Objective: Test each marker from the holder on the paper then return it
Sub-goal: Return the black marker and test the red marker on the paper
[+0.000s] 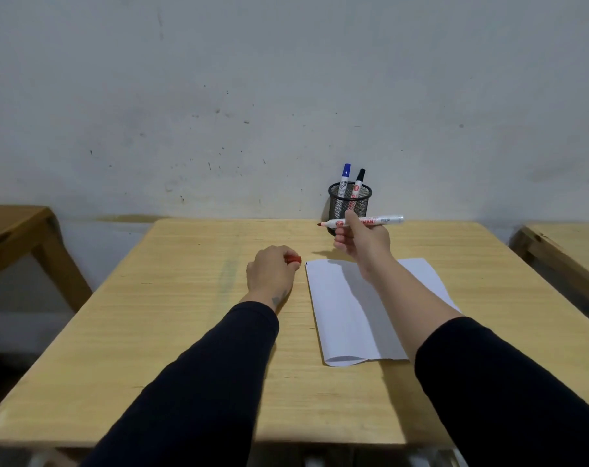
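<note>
The right hand [362,242] holds the uncapped red marker [362,222] level in its grip, raised above the surface [185,298], in front of the holder [349,205], beyond the paper [340,308]. The left hand [271,273] grips the red cap [57,258] beside the paper.

We find the holder [349,205] at the table's [151,315] far edge, against the wall [286,79], two markers [345,176] upright in it. The paper [340,315] lies nearer, right of centre. Side tables [13,230] flank both sides.
</note>
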A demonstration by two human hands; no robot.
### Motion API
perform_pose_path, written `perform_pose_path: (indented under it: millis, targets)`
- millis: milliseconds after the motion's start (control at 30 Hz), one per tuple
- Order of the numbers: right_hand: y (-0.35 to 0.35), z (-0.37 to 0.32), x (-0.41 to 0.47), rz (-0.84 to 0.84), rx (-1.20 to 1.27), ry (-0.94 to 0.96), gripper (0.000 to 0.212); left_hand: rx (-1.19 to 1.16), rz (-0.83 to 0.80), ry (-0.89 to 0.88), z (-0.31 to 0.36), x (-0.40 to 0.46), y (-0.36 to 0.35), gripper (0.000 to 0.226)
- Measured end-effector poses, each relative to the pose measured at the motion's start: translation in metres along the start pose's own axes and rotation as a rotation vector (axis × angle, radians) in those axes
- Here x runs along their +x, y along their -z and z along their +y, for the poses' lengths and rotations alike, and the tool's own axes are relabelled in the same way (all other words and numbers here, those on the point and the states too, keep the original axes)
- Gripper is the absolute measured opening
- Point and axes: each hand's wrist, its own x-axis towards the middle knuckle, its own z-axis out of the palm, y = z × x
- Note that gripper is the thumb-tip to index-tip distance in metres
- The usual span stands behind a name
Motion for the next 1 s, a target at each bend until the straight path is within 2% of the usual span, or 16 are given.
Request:
perform_pose_path:
  millis: [133,333,500,800,1000]
  targets:
    - [-0.004,0.016,0.0,0.049,-0.022,0.012,0.029,0.092,0.012,-0.077,-0.006,0.002,-0.004,0.03]
    - [-0.012,0.023,0.0,-0.081,-0.001,0.016,0.023,0.209,-0.105,-0.157,-0.013,-0.001,-0.008,0.065]
    - [-0.013,0.031,0.005,-0.105,-0.205,0.115,0.026,0.277,-0.192,-0.169,-0.018,0.003,-0.01,0.092]
    - [-0.007,0.051,0.01,-0.039,-0.609,0.283,0.031,0.279,-0.194,-0.166,-0.017,0.004,-0.011,0.091]
    - [-0.007,0.054,0.014,-0.064,-0.681,0.309,0.034,0.27,-0.183,-0.17,-0.016,0.003,-0.01,0.088]
